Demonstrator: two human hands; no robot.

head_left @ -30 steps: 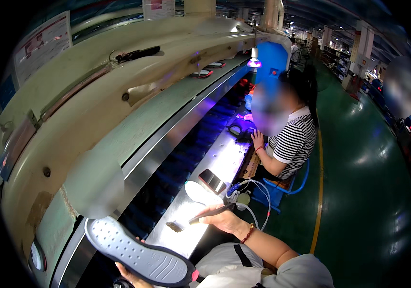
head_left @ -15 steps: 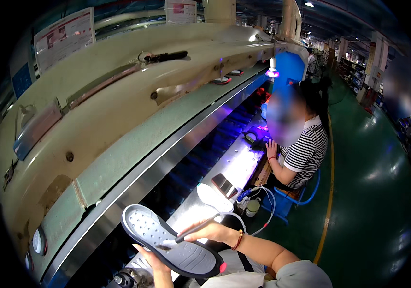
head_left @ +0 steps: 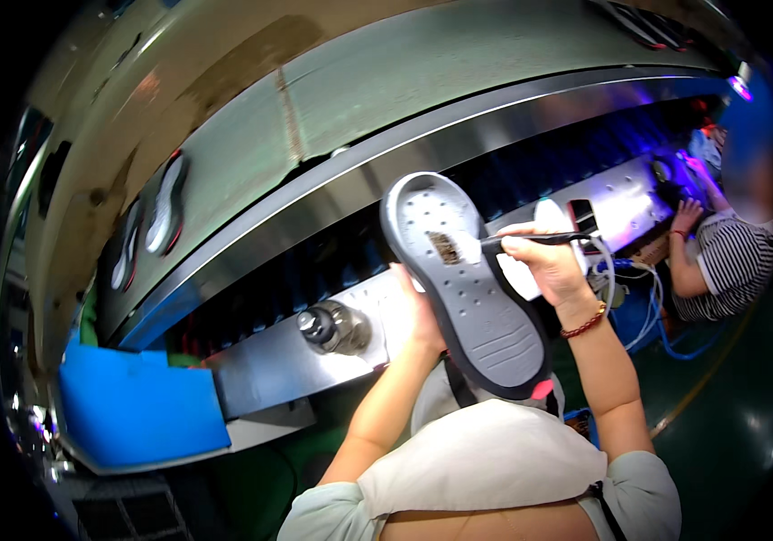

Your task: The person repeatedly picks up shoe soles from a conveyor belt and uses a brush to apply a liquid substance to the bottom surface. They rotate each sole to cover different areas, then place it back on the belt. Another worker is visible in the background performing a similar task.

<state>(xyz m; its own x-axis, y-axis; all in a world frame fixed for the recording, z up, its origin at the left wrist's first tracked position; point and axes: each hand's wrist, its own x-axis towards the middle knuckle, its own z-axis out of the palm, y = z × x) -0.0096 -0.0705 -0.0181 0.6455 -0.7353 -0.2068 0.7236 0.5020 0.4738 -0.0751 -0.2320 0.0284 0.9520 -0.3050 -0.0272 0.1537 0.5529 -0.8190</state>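
A grey shoe sole (head_left: 495, 320) with a dark sidewall, small holes and a red patch at one end is held up in front of me. My left hand (head_left: 418, 311) is closed on its left edge, with part of the fingers hidden behind it. In my right hand (head_left: 544, 261) is a brush (head_left: 515, 242) with a black handle and a thin hose at its back end. Its brown bristles (head_left: 443, 247) lie on the upper middle of the sole's inner face, pointing left.
A green conveyor belt (head_left: 368, 81) carries more soles (head_left: 166, 206) at far left. Behind my left hand, a clear bottle (head_left: 343, 326) stands on the metal ledge (head_left: 269, 365). A phone (head_left: 582, 215) lies to the right, near a seated person in a striped shirt (head_left: 738, 261).
My view has swung left and down, so the sole and both hands now appear higher and more central. The bristles have shifted across the sole; both hands keep their holds.
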